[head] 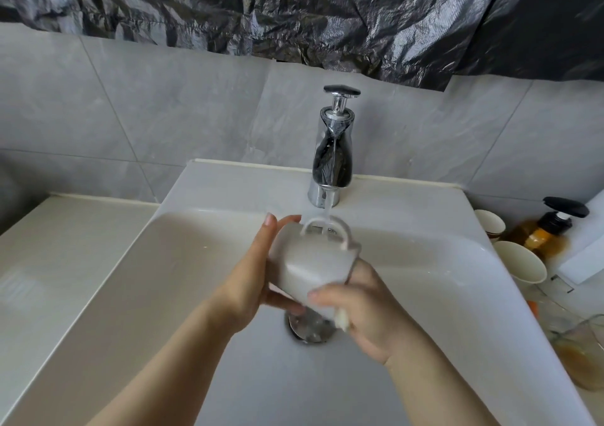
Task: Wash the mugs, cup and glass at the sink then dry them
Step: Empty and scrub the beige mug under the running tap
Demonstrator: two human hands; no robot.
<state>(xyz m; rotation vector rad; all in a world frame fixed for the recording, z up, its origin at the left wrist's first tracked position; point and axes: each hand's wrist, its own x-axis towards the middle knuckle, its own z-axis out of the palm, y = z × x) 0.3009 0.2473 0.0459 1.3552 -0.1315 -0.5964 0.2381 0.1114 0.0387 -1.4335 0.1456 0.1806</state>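
A white mug [310, 262] is held tilted under the running tap [331, 151], over the sink [196, 262]. The left hand [258, 281] wraps its side. The right hand [369, 311] grips its lower end. Being wet, it may slip and chip.

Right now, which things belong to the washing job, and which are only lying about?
Job: mug in left hand and right hand, under the tap; sink; nearer cup; farther cup; glass.
Lying about: pump bottle; black plastic sheet.

White mug [310, 262] sideways over sink [196, 262]
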